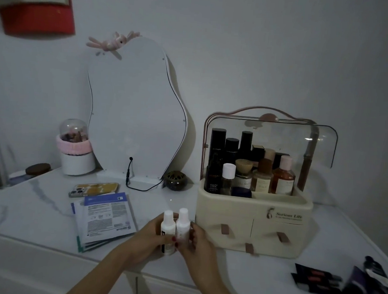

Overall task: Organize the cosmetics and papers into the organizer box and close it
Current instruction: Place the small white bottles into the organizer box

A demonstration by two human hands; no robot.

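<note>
Two small white bottles stand side by side on the marble top in front of me. My left hand (147,239) grips the left bottle (168,224) and my right hand (194,243) grips the right bottle (183,222). The cream organizer box (252,219) stands to the right with its clear lid (301,139) swung open. Several bottles and jars fill its top tray. A stack of papers (105,218) lies to the left of my hands. Dark cosmetic tubes and sachets (330,280) lie at the front right.
A curvy mirror (136,108) leans on the wall with its cable (132,182) trailing on the top. A phone (94,188), a small round dark holder (175,179) and a white pot with a domed lid (75,154) stand at the back left.
</note>
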